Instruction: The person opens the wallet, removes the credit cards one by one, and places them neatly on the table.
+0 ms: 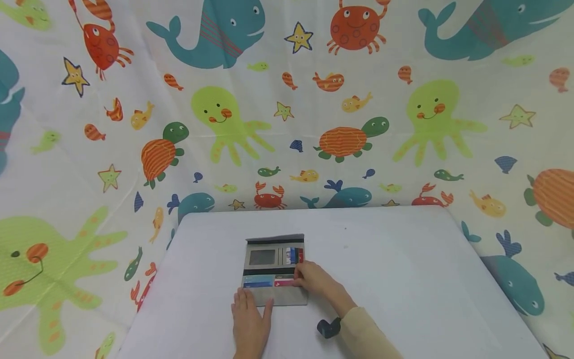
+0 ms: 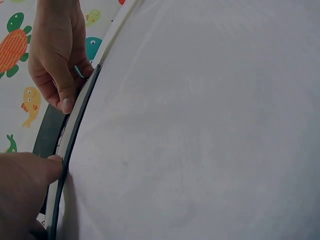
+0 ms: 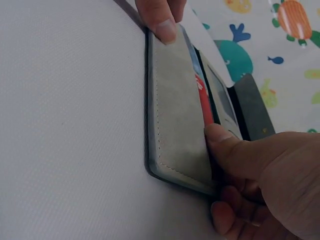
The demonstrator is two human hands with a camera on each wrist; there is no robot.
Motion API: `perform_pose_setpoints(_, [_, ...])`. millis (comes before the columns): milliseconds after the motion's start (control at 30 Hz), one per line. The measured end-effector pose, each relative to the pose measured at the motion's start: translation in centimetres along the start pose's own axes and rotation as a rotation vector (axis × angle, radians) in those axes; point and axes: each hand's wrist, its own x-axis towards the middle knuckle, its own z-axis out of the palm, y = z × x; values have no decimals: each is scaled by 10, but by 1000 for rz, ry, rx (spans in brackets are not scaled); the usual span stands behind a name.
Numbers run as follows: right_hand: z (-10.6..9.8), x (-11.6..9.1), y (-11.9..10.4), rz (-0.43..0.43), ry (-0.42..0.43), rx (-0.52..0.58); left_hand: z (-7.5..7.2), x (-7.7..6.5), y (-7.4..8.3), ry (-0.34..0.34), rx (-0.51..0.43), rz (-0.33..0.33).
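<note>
An unfolded grey wallet (image 1: 289, 297) with dark edges lies on the white table. Its lower pocket holds a blue card (image 1: 258, 282) and a red card (image 1: 283, 282); several more cards (image 1: 292, 255) stand in the upper slots beside a dark window (image 1: 262, 257). My left hand (image 1: 248, 324) rests on the lower left edge, fingers straight. At the right side, my right hand (image 1: 316, 279) pinches the red card's end with curled fingers. In the right wrist view, the right thumb (image 3: 220, 136) is at the red card (image 3: 204, 102), with the other fingers below the wallet's side.
The white table (image 1: 403, 279) extends around the wallet on all sides. Behind and beside it hangs a curtain (image 1: 278, 149) printed with sea animals. A small black device (image 1: 329, 328) is strapped at my right wrist, by the beige sleeve (image 1: 369, 334).
</note>
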Motion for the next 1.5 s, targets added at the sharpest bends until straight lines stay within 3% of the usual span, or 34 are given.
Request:
perform_pose_setpoints(333, [5,1,-1,26,11,-44,0,1,2,4,-19,-12])
perform_pose_setpoints(633, [8,-1,1,33,49,-15,1,2,2,4,-17,-21])
perform_pose_setpoints(967, [5,0,0,11,54,-3,0,0,1,18,-27,11])
perform_pose_setpoints(1500, [4,-3,1,12,73,13,-2,0,4,3,-19,-23])
